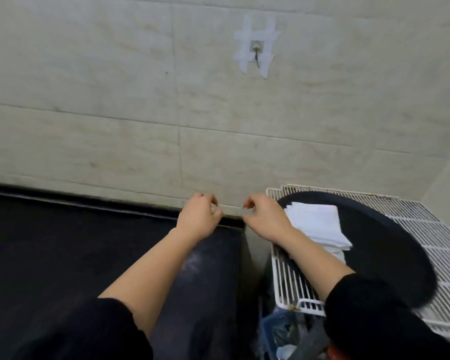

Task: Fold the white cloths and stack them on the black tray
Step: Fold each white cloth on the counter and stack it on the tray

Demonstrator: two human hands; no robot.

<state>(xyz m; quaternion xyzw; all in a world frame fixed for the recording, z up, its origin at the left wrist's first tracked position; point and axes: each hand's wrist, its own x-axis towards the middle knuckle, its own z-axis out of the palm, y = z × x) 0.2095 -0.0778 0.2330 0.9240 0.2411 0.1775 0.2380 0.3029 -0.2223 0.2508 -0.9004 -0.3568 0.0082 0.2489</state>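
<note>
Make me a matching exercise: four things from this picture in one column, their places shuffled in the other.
Things:
1. folded cloths
2. tray
3. wire rack
4. hook

Places:
A. on the wall, amid tape strips
B. on the tray
C. right of the black counter
D. on the wire rack

Pairs: 1-B; 2-D; 3-C; 4-A
</note>
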